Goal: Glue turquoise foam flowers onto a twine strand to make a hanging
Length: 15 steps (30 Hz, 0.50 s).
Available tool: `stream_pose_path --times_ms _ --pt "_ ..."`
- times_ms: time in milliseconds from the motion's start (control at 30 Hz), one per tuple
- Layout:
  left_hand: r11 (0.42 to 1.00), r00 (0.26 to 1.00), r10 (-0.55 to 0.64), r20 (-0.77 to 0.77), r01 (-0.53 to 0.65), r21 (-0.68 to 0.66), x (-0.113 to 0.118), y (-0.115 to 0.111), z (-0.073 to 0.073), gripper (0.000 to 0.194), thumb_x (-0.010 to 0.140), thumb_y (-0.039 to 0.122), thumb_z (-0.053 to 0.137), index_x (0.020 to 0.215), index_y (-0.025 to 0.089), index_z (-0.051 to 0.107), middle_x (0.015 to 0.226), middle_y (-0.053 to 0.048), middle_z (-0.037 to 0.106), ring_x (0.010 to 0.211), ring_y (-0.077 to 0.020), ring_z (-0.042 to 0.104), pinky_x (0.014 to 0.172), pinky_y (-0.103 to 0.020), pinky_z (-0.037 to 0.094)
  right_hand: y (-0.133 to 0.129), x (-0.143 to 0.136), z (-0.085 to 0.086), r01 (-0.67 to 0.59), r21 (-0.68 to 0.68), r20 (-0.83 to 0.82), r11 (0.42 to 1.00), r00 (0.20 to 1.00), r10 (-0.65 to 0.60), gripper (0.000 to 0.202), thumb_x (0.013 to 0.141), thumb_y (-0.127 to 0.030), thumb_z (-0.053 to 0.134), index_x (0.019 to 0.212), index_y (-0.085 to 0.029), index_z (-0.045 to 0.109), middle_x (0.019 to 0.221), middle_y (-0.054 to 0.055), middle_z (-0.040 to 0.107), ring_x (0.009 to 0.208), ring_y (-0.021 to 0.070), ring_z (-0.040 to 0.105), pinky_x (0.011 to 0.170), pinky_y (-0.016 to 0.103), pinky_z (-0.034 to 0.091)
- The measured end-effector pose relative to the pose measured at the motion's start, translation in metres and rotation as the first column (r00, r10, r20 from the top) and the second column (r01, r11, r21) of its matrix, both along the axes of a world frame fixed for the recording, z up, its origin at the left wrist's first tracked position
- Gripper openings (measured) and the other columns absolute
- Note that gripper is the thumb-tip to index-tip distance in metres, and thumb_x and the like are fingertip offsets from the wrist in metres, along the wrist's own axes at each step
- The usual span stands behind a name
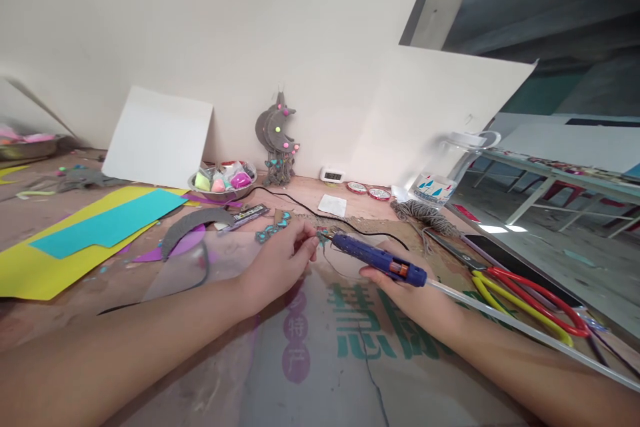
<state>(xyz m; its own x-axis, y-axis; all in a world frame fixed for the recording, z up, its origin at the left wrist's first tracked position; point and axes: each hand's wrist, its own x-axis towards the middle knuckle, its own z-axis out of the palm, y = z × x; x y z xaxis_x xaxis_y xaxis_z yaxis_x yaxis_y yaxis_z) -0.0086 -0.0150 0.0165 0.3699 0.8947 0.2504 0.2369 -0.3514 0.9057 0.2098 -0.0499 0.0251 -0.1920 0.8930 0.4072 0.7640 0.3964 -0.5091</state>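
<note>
A: What is lying on the work table (pixel 200 380)?
B: At the left, a blue sheet (pixel 105 223) lies on a yellow sheet (pixel 30 273). Farther back are a white board (pixel 157 137), a bowl (pixel 215 195) of colourful lumps and a grey moon ornament (pixel 277 130). At the right there are a clear jug (pixel 437 180) and, nearer, scissors (pixel 537 297). In the far right of the room stands another table (pixel 535 180).
A: How are the arms?
B: Both come from the near corners and meet around the middle.
A: And the hands?
B: The left hand (pixel 280 257) has its thumb and finger closed together, beside a small turquoise piece (pixel 323 233); whether it grips this, I cannot tell. The right hand (pixel 410 287) is closed around the blue glue gun (pixel 370 253), whose tip points left, near the left fingertips.
</note>
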Motion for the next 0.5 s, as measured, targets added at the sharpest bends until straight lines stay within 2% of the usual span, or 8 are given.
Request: stream_pose_path --times_ms 267,500 --pt "0.995 0.996 0.011 0.091 -0.002 -0.098 0.0013 0.0014 -0.0008 0.015 0.084 0.033 0.041 0.079 0.020 0.040 0.063 0.004 0.049 0.050 -0.0078 0.044 0.047 -0.019 0.036 -0.0030 -0.0008 0.0046 -0.007 -0.029 -0.034 1.000 0.999 0.006 0.026 0.076 -0.045 0.057 0.082 -0.020 0.056 0.078 0.004 0.062 0.072 0.0194 0.058 0.059 0.028 0.043" --pt "0.985 0.985 0.021 0.171 0.010 -0.175 0.0019 0.0044 -0.0009 0.016 0.083 0.035 0.043 0.080 0.019 0.040 0.061 0.005 0.048 0.048 -0.0071 0.042 0.045 -0.019 0.034 -0.0011 0.0023 0.0055 -0.047 -0.139 -0.179 0.989 0.984 0.021 0.026 0.079 -0.045 0.053 0.083 -0.020 0.059 0.079 0.004 0.063 0.074 0.0192 0.059 0.065 0.029 0.047"
